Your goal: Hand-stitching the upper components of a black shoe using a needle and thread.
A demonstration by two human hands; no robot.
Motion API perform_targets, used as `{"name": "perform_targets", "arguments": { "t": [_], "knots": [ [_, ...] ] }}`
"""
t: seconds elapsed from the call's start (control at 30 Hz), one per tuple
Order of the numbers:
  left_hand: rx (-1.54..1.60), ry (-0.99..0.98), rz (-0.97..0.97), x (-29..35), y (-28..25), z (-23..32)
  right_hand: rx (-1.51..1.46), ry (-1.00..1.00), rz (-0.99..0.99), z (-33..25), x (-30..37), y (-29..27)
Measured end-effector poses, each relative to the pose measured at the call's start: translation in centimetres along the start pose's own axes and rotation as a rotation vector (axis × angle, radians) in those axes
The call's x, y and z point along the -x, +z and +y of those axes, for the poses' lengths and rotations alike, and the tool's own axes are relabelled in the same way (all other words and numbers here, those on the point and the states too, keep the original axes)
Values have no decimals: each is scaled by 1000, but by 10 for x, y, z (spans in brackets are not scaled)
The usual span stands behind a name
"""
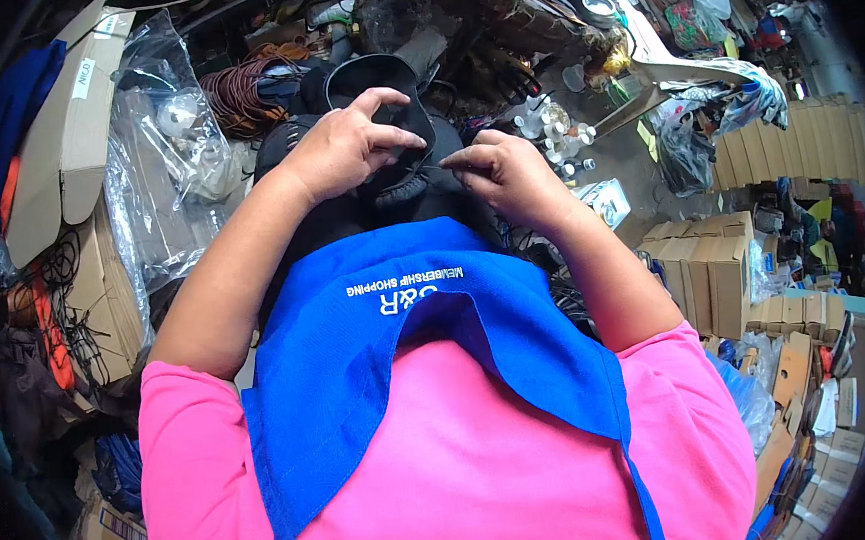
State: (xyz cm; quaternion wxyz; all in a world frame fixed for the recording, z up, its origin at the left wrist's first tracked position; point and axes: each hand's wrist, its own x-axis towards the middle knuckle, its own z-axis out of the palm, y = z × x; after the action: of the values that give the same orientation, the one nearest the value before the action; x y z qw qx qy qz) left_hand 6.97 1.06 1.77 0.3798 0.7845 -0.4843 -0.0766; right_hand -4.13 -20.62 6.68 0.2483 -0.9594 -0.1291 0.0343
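Note:
A black shoe-like item (394,80) rests on my lap, its rounded opening facing away from me and a ridged, stitched-looking edge toward me. Over its left side is my left hand (349,145), with the forefinger and another finger stretched apart and the rest curled; I see nothing held between them. At the item's right edge, my right hand (506,173) pinches thumb and forefinger together. A thin thread (432,166) seems to run from those fingertips to the item. Whether a needle is there is too small to tell.
A blue apron (355,306) covers my lap. To the left are clear plastic bags (160,179) and a cardboard sheet (73,145). Coiled brown cord (240,93) lies beyond. Several small bottles (555,131) stand at right, near cardboard boxes (698,271).

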Motion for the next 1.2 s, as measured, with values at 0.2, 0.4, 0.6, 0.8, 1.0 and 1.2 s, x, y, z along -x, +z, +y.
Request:
{"name": "perform_targets", "arguments": {
  "t": [0.2, 0.4, 0.6, 0.8, 1.0, 1.2],
  "knots": [
    [64, -13, 5, -1, 3, -12, 63, 85, -47, -16, -11, -2],
    [85, -4, 10, -1, 4, -18, 95, 102, -53, -20, -18, -4],
    [101, -16, 10, -1, 4, -17, 44, 85, -85, -16, -22, 4],
    [112, -35, -2, -2, 5, -16, 53, 34, -65, -7, -27, 5],
    [121, -51, -7, -4, 6, -17, -303, 156, -307, 25, -30, -2],
    [144, -58, -21, -6, 6, -18, -532, 143, -412, 52, -37, 4]
  ]
}}
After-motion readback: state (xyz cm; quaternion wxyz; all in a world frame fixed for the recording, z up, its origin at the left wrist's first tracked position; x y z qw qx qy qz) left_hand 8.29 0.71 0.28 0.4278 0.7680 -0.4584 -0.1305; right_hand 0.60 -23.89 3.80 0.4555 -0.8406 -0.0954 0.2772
